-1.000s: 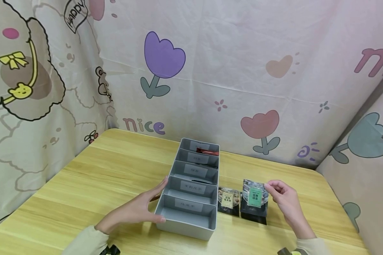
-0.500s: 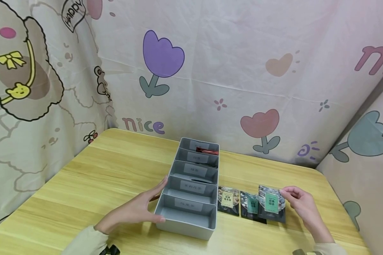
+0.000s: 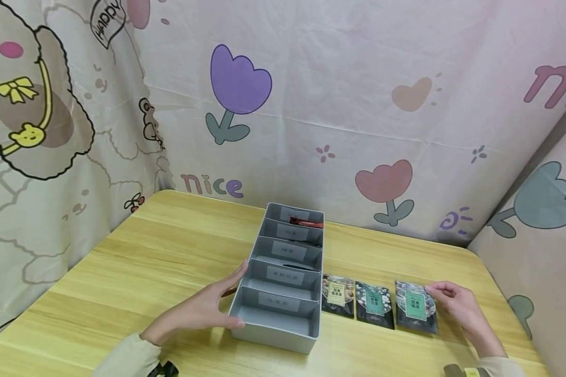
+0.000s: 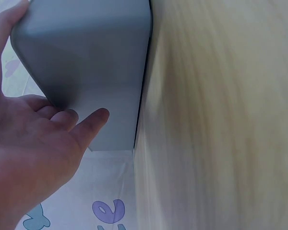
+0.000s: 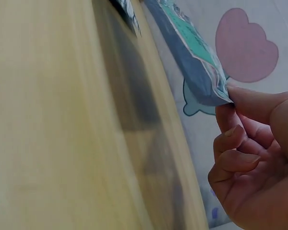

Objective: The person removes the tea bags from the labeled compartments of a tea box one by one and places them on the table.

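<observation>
A grey divided storage box with labelled compartments stands in the middle of the table. My left hand grips its near left corner, thumb on the front rim. In the left wrist view, its fingertips touch the long side wall. To the right, my right hand pinches a dark tea sachet with a green label by its upper right corner. The right wrist view shows that tea sachet raised above the tabletop, between thumb and forefinger, with the other fingers curled loosely.
Beside the box lie a yellow-labelled sachet and a green-labelled one with white flowers. A red packet sits in the farthest compartment, and a dark packet edge shows in the middle one. A printed curtain hangs behind the wooden table.
My right hand has moved right with the green-labelled tea sachet, away from above the flower-printed one, which now shows fully. My left hand and the box have stayed put.
</observation>
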A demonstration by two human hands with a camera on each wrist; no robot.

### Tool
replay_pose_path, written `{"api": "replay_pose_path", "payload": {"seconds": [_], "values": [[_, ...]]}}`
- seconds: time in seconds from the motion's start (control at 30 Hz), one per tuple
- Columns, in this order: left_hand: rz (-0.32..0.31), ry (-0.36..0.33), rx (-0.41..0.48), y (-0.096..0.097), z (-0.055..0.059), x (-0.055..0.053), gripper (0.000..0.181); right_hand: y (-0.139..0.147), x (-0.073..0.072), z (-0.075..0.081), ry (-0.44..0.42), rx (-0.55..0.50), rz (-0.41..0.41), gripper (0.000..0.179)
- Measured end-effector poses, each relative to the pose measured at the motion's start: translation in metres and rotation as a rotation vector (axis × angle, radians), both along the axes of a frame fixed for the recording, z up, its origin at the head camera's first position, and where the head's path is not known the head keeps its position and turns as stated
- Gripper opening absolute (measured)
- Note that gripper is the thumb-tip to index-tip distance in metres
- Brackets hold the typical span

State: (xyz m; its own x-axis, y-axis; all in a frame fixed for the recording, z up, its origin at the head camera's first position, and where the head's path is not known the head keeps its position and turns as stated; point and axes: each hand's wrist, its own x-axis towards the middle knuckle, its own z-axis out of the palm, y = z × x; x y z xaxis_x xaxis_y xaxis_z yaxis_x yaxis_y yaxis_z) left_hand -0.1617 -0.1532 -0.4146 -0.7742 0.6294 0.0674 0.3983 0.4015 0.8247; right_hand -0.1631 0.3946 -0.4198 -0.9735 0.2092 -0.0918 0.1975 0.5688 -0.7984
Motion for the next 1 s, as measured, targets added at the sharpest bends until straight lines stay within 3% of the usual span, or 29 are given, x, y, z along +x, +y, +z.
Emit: {"api": "replay_pose_path", "payload": {"seconds": [0.27,1.0], "values": [[0.001,0.004,-0.003,0.0001,0.0006,-0.0004,0.109,0.0056,-0.0011,-0.0035,-0.065,0.002,0.011,0.030],[0.005,0.004,-0.010,0.0005,0.0003,0.0005,0.109,0.0015,-0.0031,-0.0072,-0.036,0.065,0.033,0.029]]}}
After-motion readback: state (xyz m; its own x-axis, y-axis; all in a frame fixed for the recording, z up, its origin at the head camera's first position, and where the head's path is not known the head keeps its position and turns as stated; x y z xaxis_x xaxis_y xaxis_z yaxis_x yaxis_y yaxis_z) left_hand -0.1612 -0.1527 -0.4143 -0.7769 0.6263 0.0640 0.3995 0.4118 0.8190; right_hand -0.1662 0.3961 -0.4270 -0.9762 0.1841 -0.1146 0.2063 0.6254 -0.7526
